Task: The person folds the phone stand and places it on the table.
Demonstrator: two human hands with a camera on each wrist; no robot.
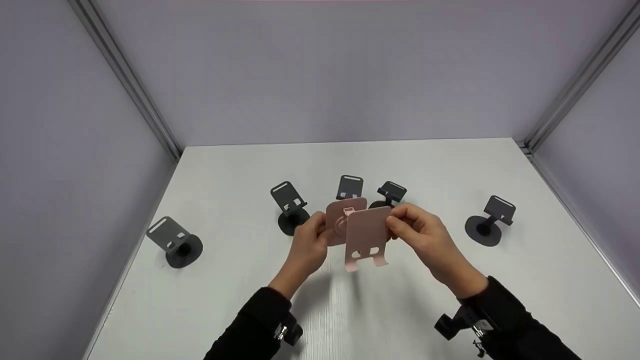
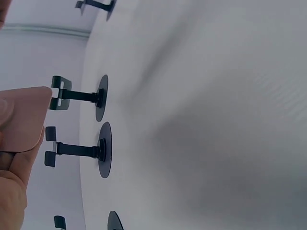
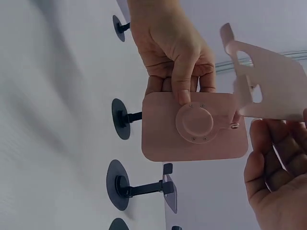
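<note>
Head view: white table (image 1: 410, 310), grey walls (image 1: 325, 70), alu corner rails (image 1: 125, 80).

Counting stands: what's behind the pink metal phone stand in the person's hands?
Behind the pink metal phone stand, two dark grey stands show their tops; their round bases are mostly covered.

Phone stand (image 1: 357, 230) held above table (image 1: 400, 310) centre, five stands behind: two left, three right
</note>
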